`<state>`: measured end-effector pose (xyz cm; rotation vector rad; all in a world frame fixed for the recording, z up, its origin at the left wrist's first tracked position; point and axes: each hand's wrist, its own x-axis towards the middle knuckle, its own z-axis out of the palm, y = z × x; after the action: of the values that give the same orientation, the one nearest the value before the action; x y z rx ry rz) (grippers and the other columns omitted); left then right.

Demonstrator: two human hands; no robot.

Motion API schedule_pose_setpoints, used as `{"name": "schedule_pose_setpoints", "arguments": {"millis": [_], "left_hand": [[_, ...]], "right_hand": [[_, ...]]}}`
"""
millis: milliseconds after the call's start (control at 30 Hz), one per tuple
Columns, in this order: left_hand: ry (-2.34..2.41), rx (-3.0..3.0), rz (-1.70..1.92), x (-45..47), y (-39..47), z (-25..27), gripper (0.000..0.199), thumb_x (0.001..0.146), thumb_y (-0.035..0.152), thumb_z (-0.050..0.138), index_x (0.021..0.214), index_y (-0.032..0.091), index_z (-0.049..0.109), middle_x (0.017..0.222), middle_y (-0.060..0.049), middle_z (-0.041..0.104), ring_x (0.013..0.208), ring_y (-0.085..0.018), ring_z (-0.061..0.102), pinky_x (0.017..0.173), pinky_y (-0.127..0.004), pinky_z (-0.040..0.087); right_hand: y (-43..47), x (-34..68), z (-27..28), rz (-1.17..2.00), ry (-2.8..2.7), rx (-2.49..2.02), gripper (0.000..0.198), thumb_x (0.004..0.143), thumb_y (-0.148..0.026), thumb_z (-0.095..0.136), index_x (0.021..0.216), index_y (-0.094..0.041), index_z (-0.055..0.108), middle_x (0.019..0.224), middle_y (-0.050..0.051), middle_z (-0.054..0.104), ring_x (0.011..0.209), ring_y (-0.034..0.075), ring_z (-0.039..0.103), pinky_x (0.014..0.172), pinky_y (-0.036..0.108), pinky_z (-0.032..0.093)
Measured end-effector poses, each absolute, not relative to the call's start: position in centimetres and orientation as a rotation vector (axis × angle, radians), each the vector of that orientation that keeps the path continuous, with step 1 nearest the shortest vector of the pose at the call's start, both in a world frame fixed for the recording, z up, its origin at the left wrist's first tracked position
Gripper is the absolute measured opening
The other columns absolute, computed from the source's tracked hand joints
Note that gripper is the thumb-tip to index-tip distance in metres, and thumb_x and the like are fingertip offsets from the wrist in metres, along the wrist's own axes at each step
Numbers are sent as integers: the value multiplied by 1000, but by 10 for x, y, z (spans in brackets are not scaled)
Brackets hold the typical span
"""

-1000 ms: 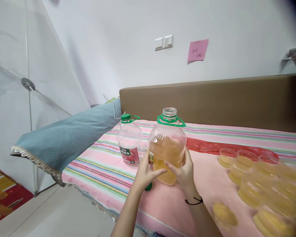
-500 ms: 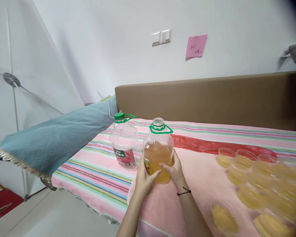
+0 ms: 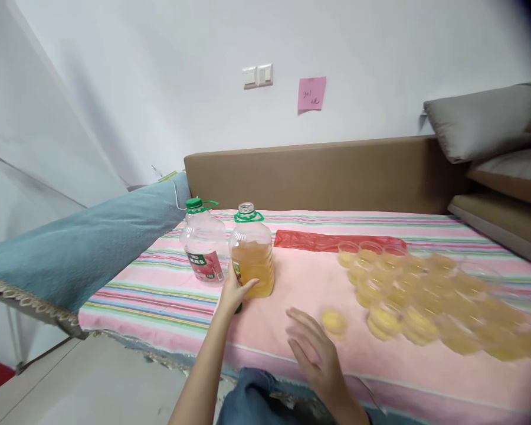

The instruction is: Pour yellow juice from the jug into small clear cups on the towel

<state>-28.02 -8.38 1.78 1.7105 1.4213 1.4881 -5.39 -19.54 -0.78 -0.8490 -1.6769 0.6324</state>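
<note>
A large clear plastic bottle [image 3: 255, 265] of amber liquid stands uncapped on the cloth, a green ring handle at its neck. My left hand [image 3: 232, 290] grips its lower left side, thumb across the front. Just under that hand, a small green thing [image 3: 238, 308] shows partly; it may be a cap. My right hand [image 3: 314, 357] is off the bottle, fingers apart and slightly blurred, holding nothing. It is nearest to a single clear cup [image 3: 334, 324] with yellow contents. To the left stands a second bottle [image 3: 205, 242], capped in green, with a pink label and no visible liquid.
Several rows of clear cups [image 3: 383, 319] with yellow contents fill the right side of the striped pink cloth [image 3: 159, 277]. Behind them lies a red plastic strip [image 3: 312, 241]. A brown backrest [image 3: 314, 177] runs along the wall, with cushions [image 3: 482, 121] at the right.
My right hand has let go of the bottle and moved down and right, opening toward the cups. My left hand stays on the bottle. The view has turned to the right.
</note>
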Motion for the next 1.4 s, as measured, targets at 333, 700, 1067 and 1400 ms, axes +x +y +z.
{"name": "schedule_pose_setpoints", "arguments": {"millis": [333,700,1067,1400], "left_hand": [[1834,1749,1466,-266,-94,33,65,68,35,74,121,17,42,115,-13,60,106,-29,61,91,-45,48],[2156,1756,1455,-242,-105,46,68,70,28,71,128,15,38,127,-17,55,122,-35,52,100,-49,43],[1862,1856,1352,-154,-175,18,67,74,26,61,134,22,33,117,-13,59,108,-28,60,91,-43,50],[1449,1545,1181,-83,-167,-9,106,64,24,76,143,24,6,118,-9,57,116,-22,55,105,-42,39]], "right_hand": [[-228,106,5,449,-1833,-946,19,92,-29,56,88,-24,74,98,7,74,91,24,71,78,33,60],[-178,120,32,655,-1761,-884,36,98,-39,41,92,-19,70,82,8,76,75,21,73,69,35,61],[-193,93,5,910,-1698,-1172,35,93,-37,44,108,-15,66,71,8,72,63,22,71,57,32,59],[-197,74,-6,955,-1722,-1335,50,89,-31,40,129,-6,56,73,10,73,56,20,68,56,30,55]]}}
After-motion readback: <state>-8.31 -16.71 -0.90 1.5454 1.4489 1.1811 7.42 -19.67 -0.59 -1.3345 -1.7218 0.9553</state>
